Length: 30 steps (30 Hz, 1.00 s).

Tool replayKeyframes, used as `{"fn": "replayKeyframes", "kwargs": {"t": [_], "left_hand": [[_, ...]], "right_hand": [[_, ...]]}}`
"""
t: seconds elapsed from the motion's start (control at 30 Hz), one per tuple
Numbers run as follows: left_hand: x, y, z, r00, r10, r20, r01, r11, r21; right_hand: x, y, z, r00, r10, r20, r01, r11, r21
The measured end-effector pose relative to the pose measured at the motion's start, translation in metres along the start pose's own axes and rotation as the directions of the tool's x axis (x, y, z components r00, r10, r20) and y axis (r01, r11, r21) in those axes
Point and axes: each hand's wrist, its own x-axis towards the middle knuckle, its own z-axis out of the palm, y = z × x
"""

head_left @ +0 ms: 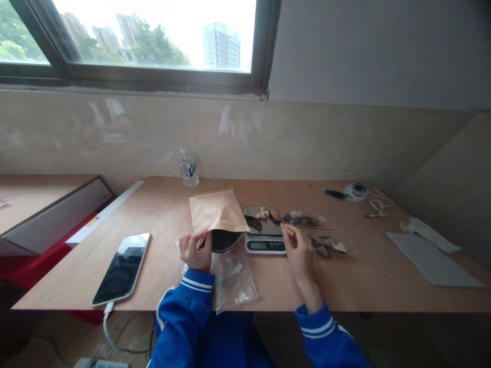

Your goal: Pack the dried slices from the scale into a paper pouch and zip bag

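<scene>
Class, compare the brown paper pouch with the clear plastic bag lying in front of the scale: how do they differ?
The paper pouch is brown and opaque; the plastic bag is clear. The left hand holds the paper pouch open; the plastic bag lies flat, unheld. Both rest on the table.

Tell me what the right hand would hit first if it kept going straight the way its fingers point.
Probably the small digital scale: the right hand points up-left at its platform edge, holding a thin stick; depth is unclear.
</scene>
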Motion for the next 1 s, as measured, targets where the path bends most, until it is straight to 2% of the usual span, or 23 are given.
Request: {"fn": "replayKeyframes", "kwargs": {"t": [0.1, 0.23, 0.43, 0.53, 0.7, 0.83, 1.0], "left_hand": [[0.001, 0.001, 0.000, 1.000, 0.001, -0.001, -0.001, 1.000, 0.010], [0.002, 0.002, 0.001, 0.997, 0.068, -0.043, -0.069, 0.998, -0.004], [0.002, 0.003, 0.000, 0.996, 0.080, -0.044, -0.081, 0.996, -0.022], [0.002, 0.002, 0.000, 0.995, 0.093, -0.047, -0.094, 0.995, -0.026], [0.000, 0.001, 0.000, 0.996, 0.081, -0.045, -0.081, 0.997, -0.011], [0.000, 0.001, 0.000, 0.999, 0.039, -0.036, -0.040, 0.999, -0.008], [0.000, 0.001, 0.000, 0.998, 0.053, -0.034, -0.054, 0.998, -0.023]], "right_hand": [[0.008, 0.000, 0.007, 0.996, -0.057, 0.072, 0.053, 0.997, 0.057], [0.015, 0.000, 0.016, 0.982, -0.123, 0.145, 0.126, 0.992, -0.017], [-0.003, 0.016, 0.000, 0.992, -0.086, 0.096, 0.086, 0.996, 0.004], [-0.012, 0.028, -0.005, 0.986, -0.108, 0.124, 0.111, 0.994, -0.018], [-0.022, 0.044, -0.001, 0.980, -0.123, 0.155, 0.141, 0.984, -0.109], [-0.026, 0.047, 0.000, 0.978, -0.106, 0.180, 0.138, 0.975, -0.176], [-0.027, 0.046, -0.001, 0.976, -0.099, 0.193, 0.138, 0.969, -0.203]]}}
